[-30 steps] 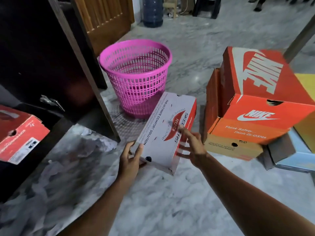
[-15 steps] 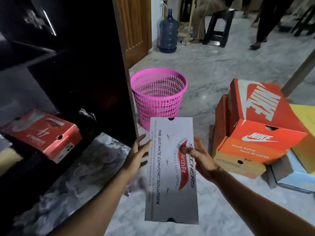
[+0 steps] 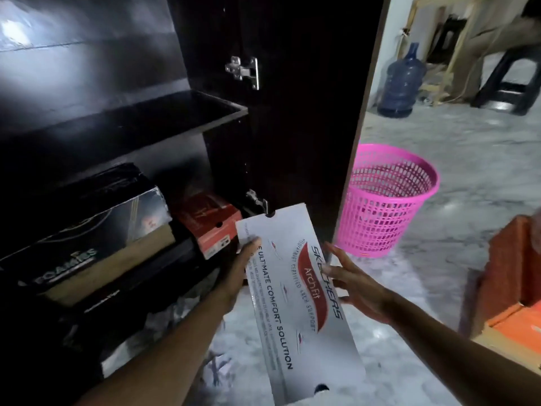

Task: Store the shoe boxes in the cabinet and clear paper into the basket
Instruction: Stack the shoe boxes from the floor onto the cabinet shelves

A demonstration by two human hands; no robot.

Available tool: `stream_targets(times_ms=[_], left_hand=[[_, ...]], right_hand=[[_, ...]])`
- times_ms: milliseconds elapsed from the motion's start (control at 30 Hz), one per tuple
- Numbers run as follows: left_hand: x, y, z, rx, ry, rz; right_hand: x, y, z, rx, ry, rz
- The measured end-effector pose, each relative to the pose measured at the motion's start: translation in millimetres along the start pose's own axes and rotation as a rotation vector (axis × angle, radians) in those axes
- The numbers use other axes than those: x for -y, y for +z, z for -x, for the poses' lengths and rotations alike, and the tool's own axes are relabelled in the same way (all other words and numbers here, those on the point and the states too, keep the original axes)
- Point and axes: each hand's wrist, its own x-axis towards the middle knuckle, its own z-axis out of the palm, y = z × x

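A white Skechers shoe box [image 3: 295,300] is held lengthwise between my hands, its far end at the open dark cabinet [image 3: 205,112]. My left hand [image 3: 237,271] grips its left edge with the thumb lying on the lid. On the box's right side my right hand [image 3: 357,285] presses with spread, straight fingers. A black Foamies box [image 3: 87,230] and a red box [image 3: 210,221] sit on the cabinet's lower shelf. The pink basket [image 3: 386,200] stands on the floor to the right, behind the cabinet door. Crumpled paper [image 3: 219,367] lies on the floor under my left forearm.
The open cabinet door [image 3: 307,112] stands between the shelves and the basket. Orange shoe boxes [image 3: 512,273] are stacked at the right edge. A blue water bottle [image 3: 401,83] and a black stool [image 3: 509,83] stand far back on the marble floor.
Both hands lifted the white box off the floor, turned it lengthwise and carried it left toward the cabinet shelves. My view swung left and up into the cabinet.
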Motion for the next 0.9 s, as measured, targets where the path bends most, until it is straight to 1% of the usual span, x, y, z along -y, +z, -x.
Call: stream_targets(times_ms=[67,133,233,267,400,467,533,567,600,667,700,733,800,833,900], left_hand=[[-15,-19,-6,-0.110,0.015,0.019],[-25,-38,-20,-0.185,0.032,0.025],[-36,-59,-40,-0.272,-0.020,0.025],[-41,-63,-46,-0.286,-0.045,0.020],[-53,-85,-84,-0.336,-0.030,0.042],[-54,-100,-104,-0.337,-0.032,0.078],[-50,-115,-123,-0.352,-0.024,0.052],[-45,-120,-132,-0.406,-0.023,-0.012],[-41,-123,-136,-0.506,-0.002,-0.129],[-36,-119,-126,-0.662,0.153,-0.393],[-32,-113,-117,-0.687,0.248,-0.494],[-27,-108,-107,-0.676,0.350,-0.589],[-14,-105,-95,-0.566,0.532,-0.754],[-7,-107,-91,-0.481,0.584,-0.847],[2,-117,-94,-0.348,0.568,-1.012]], right_hand=[[0,6,-12,0.025,0.045,-0.002],[-4,9,-24,0.039,0.082,-0.010],[-9,11,-41,0.054,0.087,-0.076],[-9,12,-48,0.059,0.078,-0.097],[-2,27,-83,0.048,0.070,-0.154],[4,37,-101,-0.004,0.066,-0.266],[10,49,-120,-0.075,0.049,-0.326],[14,56,-129,-0.090,0.040,-0.327],[18,62,-139,-0.100,0.031,-0.307],[27,78,-157,-0.108,0.028,-0.255],[33,85,-167,-0.104,0.036,-0.231],[38,93,-175,-0.098,0.056,-0.214],[48,106,-200,-0.122,0.100,-0.232],[51,112,-212,-0.133,0.111,-0.251],[55,123,-237,-0.129,0.108,-0.290]])
